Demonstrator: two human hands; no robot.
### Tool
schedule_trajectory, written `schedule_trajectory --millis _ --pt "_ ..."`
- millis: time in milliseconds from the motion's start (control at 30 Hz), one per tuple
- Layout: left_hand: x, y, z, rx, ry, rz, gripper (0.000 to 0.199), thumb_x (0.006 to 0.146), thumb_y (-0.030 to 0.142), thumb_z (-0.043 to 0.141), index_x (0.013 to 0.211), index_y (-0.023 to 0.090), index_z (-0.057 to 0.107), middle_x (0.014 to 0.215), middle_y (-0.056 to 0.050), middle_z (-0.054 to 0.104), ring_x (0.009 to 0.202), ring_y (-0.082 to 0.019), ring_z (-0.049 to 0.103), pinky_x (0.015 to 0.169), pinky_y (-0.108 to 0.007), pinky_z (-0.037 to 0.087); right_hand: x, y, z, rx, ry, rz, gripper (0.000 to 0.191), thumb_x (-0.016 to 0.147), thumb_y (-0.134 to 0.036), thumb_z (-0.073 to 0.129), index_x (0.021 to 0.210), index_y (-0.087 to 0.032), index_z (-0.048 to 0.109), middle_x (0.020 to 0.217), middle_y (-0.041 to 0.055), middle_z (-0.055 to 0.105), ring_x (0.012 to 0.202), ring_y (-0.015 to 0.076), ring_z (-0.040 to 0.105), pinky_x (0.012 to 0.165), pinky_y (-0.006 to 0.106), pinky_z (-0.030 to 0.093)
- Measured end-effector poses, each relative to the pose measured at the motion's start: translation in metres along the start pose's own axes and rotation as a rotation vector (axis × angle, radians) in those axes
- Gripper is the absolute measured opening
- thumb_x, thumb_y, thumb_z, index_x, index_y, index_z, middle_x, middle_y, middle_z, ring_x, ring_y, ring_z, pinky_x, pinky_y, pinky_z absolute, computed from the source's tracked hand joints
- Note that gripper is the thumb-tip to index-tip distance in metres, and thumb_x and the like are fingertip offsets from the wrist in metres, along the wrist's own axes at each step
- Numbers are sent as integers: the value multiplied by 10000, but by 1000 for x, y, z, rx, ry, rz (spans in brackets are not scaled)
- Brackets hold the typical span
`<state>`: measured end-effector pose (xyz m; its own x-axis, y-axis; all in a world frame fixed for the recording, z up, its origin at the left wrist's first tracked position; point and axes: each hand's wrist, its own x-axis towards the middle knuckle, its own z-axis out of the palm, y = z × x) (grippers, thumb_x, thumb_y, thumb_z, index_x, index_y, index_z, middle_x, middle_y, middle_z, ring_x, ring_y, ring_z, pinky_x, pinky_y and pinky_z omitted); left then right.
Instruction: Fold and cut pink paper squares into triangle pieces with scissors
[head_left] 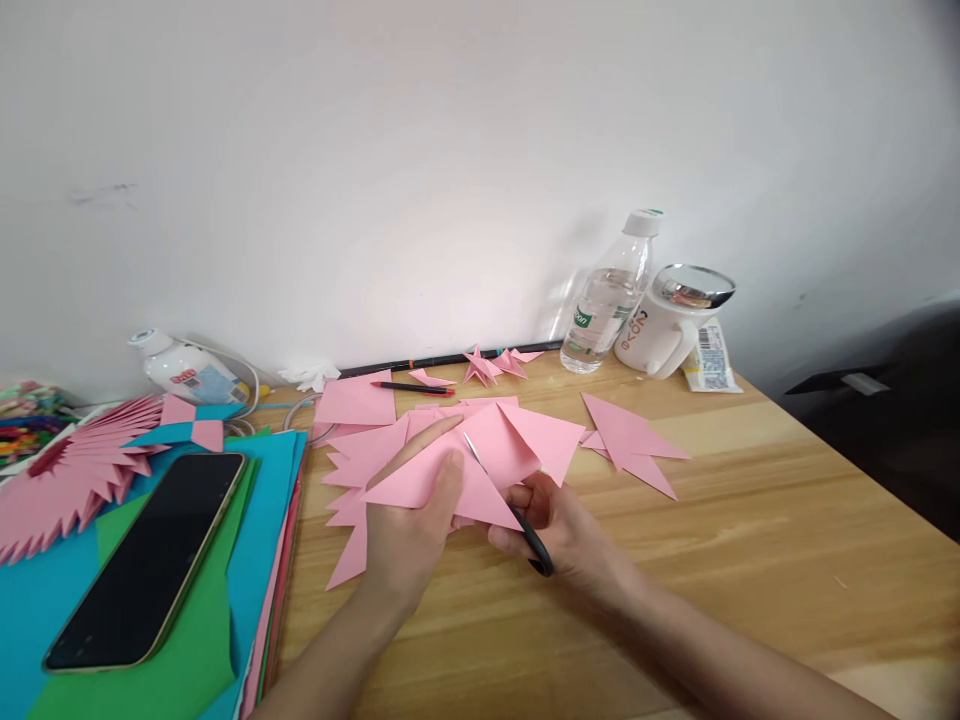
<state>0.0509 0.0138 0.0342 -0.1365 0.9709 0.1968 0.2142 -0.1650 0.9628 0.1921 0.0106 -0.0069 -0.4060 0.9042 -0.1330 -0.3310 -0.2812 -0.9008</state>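
Observation:
My left hand [420,520] grips a pink sheet of paper [491,440], its thumb lying on top and the fingers behind. In my right hand [551,525] is a pair of scissors [538,550] with black handles. One silver blade lies over the paper, and a slit runs between two pointed flaps there. The fingers of my right hand are partly hidden behind the paper. Under and behind my hands lie several cut pink paper pieces [352,490] with pointed ends. More pink pieces [630,440] rest on the table to the right.
At left, a black phone [150,560] lies on green and blue paper [262,540], beside a pleated pink paper fan [82,470]. Along the wall stand a white bottle [187,368], a water bottle [607,300] and a white mug [652,330]. A pen [412,387] lies behind the paper.

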Motion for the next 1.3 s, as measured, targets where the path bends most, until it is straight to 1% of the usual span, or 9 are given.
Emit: schedule_trajectory --millis 33,100,233,400,633,867,1033,1233,1300 --pt "0 2 0 29 9 21 382 810 311 614 1165 172 633 830 -46 719 749 -184 653 707 -284 545 0 0 0 10 -8 -8 412 504 -304 868 769 -167 585 812 68 697 762 203 637 676 292 486" --pt "0 4 -1 62 14 44 375 812 313 610 1158 170 637 863 -54 721 800 -196 656 730 -286 542 1 0 1 27 -29 -22 401 518 -307 862 778 -166 591 839 72 699 798 211 644 684 292 488" --pt "1 4 -1 69 -1 39 369 817 302 600 1160 169 637 867 -53 721 731 -178 650 656 -265 544 1 -1 2 23 -40 -42 396 530 -315 856 797 -160 609 877 82 705 839 222 649 667 285 492" --pt "1 2 -2 33 -6 18 370 813 299 603 1159 172 640 870 -57 718 730 -180 654 592 -249 540 0 -4 2 -15 -16 -34 449 503 -347 863 833 -162 620 889 89 711 849 236 648 647 286 508" --pt "1 3 -2 42 -12 32 373 808 288 613 1164 179 639 911 -62 719 819 -199 659 651 -260 546 -1 -1 1 -25 -11 -39 441 518 -337 855 850 -167 621 890 85 711 850 232 653 664 287 515" --pt "1 2 -2 49 -25 56 362 818 254 601 1173 187 637 915 -57 720 794 -185 657 614 -240 533 0 0 2 -36 -4 -49 423 530 -349 849 831 -176 610 900 89 703 856 229 647 664 289 517" --pt "1 3 -2 39 -34 39 368 822 267 597 1181 193 634 894 -50 721 670 -156 633 540 -228 507 0 2 0 -23 -10 -67 380 548 -313 846 806 -173 605 895 85 698 841 216 642 632 269 500" --pt "0 3 -2 23 -31 -5 386 813 316 608 1178 195 638 831 -45 718 572 -146 602 460 -229 471 0 2 0 -46 -2 -42 383 544 -344 843 800 -174 614 870 75 700 803 210 638 627 274 502" --pt "1 2 -2 23 -31 -1 381 809 318 611 1168 193 643 814 -45 716 600 -157 615 488 -237 488 0 2 -1 -51 -4 -41 390 541 -346 844 804 -170 616 869 73 701 805 210 638 631 272 502"
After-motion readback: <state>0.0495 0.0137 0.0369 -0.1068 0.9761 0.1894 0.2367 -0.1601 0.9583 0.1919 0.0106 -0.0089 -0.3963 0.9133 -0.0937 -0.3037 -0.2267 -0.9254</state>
